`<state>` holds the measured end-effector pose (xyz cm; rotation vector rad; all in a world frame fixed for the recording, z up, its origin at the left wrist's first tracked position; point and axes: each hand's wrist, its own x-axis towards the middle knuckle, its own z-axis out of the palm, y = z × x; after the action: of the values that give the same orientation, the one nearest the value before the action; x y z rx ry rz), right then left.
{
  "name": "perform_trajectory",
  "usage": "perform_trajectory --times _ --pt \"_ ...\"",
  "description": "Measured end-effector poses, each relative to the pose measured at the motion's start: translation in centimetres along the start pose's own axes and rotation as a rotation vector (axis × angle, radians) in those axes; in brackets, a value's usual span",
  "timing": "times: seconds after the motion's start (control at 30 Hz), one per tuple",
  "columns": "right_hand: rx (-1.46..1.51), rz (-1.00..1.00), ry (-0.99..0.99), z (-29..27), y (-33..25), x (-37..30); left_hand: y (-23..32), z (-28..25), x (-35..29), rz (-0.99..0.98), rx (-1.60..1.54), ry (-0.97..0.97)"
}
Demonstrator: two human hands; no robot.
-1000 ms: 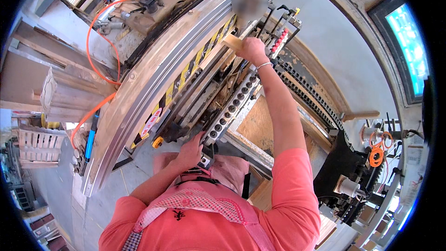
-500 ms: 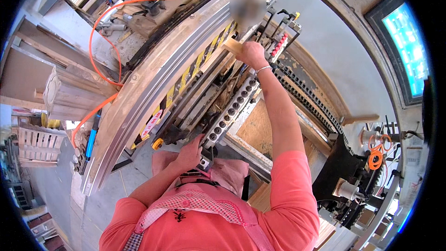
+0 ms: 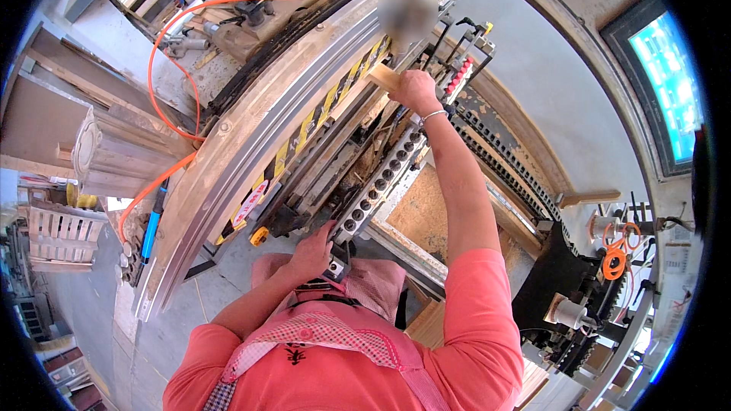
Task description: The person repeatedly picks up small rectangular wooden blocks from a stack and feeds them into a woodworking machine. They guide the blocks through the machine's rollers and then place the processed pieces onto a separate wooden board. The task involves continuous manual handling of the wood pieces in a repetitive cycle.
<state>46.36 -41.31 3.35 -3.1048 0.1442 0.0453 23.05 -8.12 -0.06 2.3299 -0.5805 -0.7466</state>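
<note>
My right hand (image 3: 417, 93) is closed on a short, pale piece of wood (image 3: 385, 76), which sticks out from the fingers toward the left, over the machine bed. Close to my body, my left hand (image 3: 311, 254) lies against the near end of a metal rail (image 3: 378, 183) that carries a row of round dark holes. Its fingers stretch along the side of the rail, with the tips partly out of sight. Between the rail and a yellow-and-black striped strip (image 3: 320, 113), long bars and some wooden lengths run through the machine.
A curved-looking aluminium-edged beam (image 3: 228, 137) borders the machine on the left, with an orange hose (image 3: 149, 80) looping over it. Red knobs (image 3: 460, 74) sit beyond my right hand. A lit screen (image 3: 664, 91) hangs far right. A chipboard panel (image 3: 421, 209) lies right of the rail.
Both hands stay almost where they were, the right still gripping the wood piece. The view has shifted very slightly.
</note>
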Motion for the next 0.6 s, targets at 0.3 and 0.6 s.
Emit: perform_trajectory --times 0.3,0.6 --pt "0.029 -0.011 0.014 -0.3 -0.1 -0.2 -0.1 0.1 0.0 0.016 -0.041 0.015" --pt "0.059 0.038 0.032 -0.2 1.6 0.4 -0.2 0.1 0.0 0.027 -0.043 0.037"
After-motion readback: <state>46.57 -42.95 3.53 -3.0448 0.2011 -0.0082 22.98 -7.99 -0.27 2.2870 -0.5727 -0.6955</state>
